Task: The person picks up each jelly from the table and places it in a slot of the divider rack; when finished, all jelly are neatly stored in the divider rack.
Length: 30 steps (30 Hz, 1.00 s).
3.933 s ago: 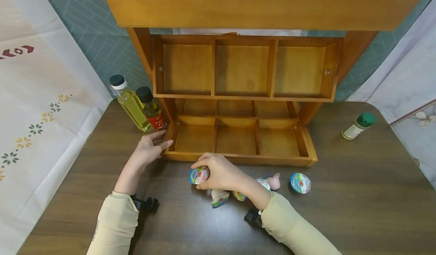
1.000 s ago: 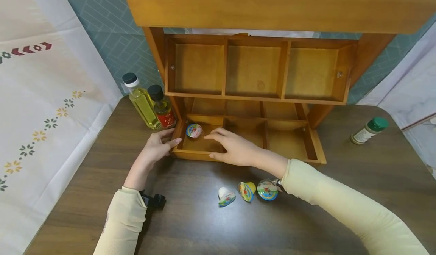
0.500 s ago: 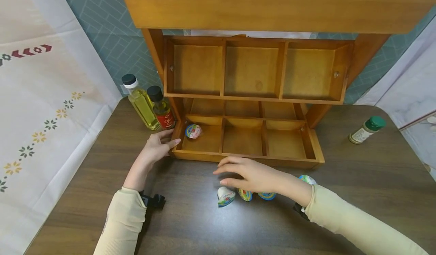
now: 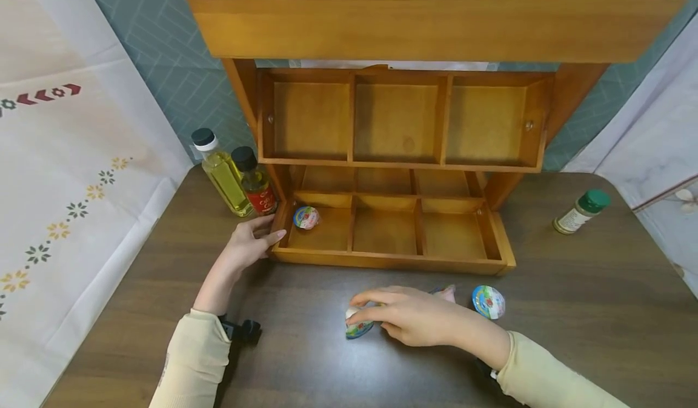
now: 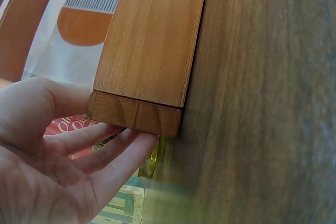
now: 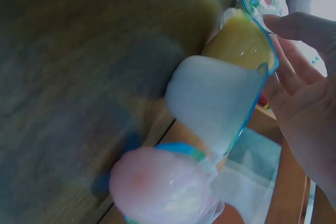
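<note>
Left hand (image 4: 246, 243): clamped on the wooden rack (image 4: 392, 265) at the front left corner of its bottom tray, thumb over the rim and fingers against the outer side. A red-labelled bottle (image 4: 262, 200) stands just beyond these fingers, near the table's back left corner, with a taller oil bottle (image 4: 226, 180) beside it.

Right hand (image 4: 414, 317): low over the table (image 4: 600, 311), in front of the tray's front edge, fingers bent and spread about the leftmost cup (image 4: 358, 330), a small white one with a printed lid. The thumb appears to touch it in the right wrist view; whether the grip is closed cannot be told.

The leftmost cup lies on the table. Next in the row, partly hidden from above by the hand, are a yellow cup (image 6: 239, 43), a white cup (image 6: 210, 98) and a pink cup (image 6: 157, 182). A blue-rimmed cup (image 4: 489, 302) lies apart, before the tray's front right corner. One further cup (image 4: 306, 217) sits in the tray's left compartment, towards its back left corner.

A green-capped jar (image 4: 580, 213) stands near the table's back right corner.
</note>
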Tool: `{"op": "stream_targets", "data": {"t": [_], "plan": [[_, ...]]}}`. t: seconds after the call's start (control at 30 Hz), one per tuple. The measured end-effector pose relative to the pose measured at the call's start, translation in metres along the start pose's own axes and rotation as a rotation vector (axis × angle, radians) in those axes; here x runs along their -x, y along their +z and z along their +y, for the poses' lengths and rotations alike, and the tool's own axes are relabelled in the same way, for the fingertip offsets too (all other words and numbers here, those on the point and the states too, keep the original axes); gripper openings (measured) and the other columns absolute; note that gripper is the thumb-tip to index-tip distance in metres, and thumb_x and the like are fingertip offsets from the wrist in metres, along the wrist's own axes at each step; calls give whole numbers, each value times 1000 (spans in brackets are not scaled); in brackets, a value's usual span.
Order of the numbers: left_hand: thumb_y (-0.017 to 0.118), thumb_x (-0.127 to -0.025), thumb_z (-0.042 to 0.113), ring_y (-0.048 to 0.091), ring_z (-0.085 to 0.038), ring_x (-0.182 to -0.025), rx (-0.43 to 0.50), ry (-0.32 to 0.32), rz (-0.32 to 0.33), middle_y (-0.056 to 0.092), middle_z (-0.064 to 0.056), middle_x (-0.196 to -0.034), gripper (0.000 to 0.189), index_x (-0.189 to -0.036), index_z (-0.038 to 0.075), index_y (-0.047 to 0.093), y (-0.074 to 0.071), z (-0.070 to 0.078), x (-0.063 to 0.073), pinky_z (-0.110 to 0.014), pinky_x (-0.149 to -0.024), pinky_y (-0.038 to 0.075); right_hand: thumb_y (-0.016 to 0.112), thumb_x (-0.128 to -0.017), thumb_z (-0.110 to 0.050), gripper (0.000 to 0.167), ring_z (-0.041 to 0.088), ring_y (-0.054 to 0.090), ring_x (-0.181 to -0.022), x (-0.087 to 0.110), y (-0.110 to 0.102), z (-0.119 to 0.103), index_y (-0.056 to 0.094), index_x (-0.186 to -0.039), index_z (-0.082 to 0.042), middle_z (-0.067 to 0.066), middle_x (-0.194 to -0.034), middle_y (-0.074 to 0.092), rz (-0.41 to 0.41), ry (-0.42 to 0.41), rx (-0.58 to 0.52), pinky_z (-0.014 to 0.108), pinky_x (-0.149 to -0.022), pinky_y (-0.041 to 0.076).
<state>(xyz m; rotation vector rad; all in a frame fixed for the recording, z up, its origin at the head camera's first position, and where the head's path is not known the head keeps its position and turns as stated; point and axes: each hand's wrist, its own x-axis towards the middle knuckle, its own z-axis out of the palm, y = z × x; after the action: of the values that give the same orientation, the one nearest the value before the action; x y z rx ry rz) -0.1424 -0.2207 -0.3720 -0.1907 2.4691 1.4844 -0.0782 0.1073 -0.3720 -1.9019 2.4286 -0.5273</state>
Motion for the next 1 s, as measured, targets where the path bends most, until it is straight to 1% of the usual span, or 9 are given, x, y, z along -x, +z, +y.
{"op": "stream_targets", "data": {"t": [0.13, 0.3, 0.47, 0.6, 0.73, 0.93, 1.0], "plan": [[59, -93, 28, 54, -24, -104, 0, -17, -4, 44, -19, -139, 60, -143, 5, 36, 0, -1, 0, -27, -69, 49, 67, -80, 3, 54, 11, 53, -114, -5, 5, -4, 56, -125, -24, -3, -128, 52, -25, -40, 50, 26, -96, 42], [59, -93, 28, 53, -25, -107, 7, -22, -13, 44, -20, -138, 60, -143, 5, 36, 1, 0, 0, -29, -72, 50, 67, -82, 1, 48, 9, 51, -115, -12, 7, -8, 57, -123, -22, -6, -124, 55, -29, -92, 91, 25, -98, 40], [59, -92, 29, 53, -25, -109, 4, -28, -12, 44, -20, -138, 61, -144, 6, 36, 0, 0, 0, -30, -74, 51, 63, -84, 2, 45, 9, 50, -114, -20, 7, -11, 57, -123, -20, -6, -123, 55, -61, -116, 124, 23, -98, 38], [59, -92, 28, 55, -24, -106, 1, -22, -7, 47, -22, -135, 61, -143, 5, 36, 0, 0, 0, -30, -73, 51, 60, -87, 0, 40, 9, 49, -113, -25, 7, -12, 58, -122, -19, -7, -120, 55, -86, -127, 156, 20, -97, 38], [59, -93, 27, 56, -23, -102, 1, -15, -4, 48, -23, -134, 60, -143, 4, 36, 0, 0, -1, -30, -71, 51, 60, -89, -4, 37, 8, 48, -111, -31, 11, -13, 59, -122, -20, -7, -118, 56, -108, -117, 177, 17, -94, 40], [59, -93, 27, 56, -22, -99, -1, -7, -2, 48, -23, -133, 60, -143, 4, 36, -1, 0, 0, -30, -69, 50, 68, -83, -3, 43, 5, 49, -108, -37, 17, -11, 60, -122, -20, -9, -114, 56, -136, -67, 215, 14, -84, 45], [59, -93, 28, 56, -22, -99, -4, -4, -3, 48, -23, -133, 60, -143, 4, 36, -1, 0, 0, -30, -69, 50, 67, -84, -4, 43, 5, 50, -107, -37, 18, -11, 60, -122, -19, -9, -113, 56, -138, -59, 229, 13, -80, 46]]}}
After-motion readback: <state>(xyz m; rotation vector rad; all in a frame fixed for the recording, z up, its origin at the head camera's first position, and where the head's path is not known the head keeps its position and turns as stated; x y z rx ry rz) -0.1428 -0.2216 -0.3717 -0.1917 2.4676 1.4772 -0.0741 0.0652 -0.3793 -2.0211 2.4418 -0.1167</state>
